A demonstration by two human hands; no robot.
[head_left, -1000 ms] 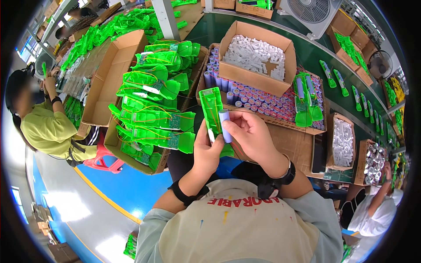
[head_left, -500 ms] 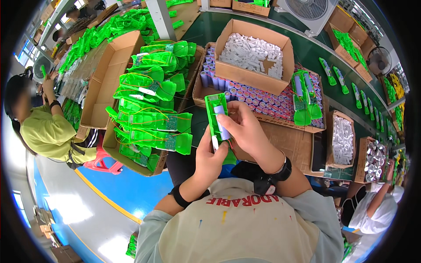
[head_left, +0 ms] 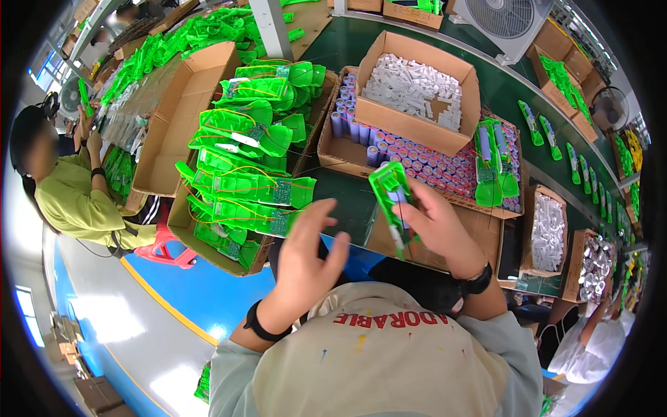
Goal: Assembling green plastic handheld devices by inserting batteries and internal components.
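My right hand (head_left: 441, 233) grips a green plastic casing (head_left: 383, 179) with a purple cylindrical battery cell (head_left: 397, 197) in it. The casing stands tilted above the bench, in front of the carton of cells. My left hand (head_left: 304, 267) is empty with its fingers spread, just to the right of a pile of green casings (head_left: 243, 186) fitted with circuit boards and thin red and yellow wires. That pile fills a cardboard carton (head_left: 182, 226). Two more casings with cells (head_left: 495, 163) lie on the right end of the cell carton.
Upright purple cells (head_left: 410, 163) fill a carton, and a box of small white parts (head_left: 417, 128) rests on it. Farther right are another white-parts box (head_left: 547, 233) and a box of silvery pieces (head_left: 594, 260). A co-worker (head_left: 73, 201) sits at the left; a fan (head_left: 500, 21) stands behind.
My left hand has let go of the casing and moved left, its fingers opening. My right hand has shifted right with the casing, which is now tilted. The whole view has shifted slightly.
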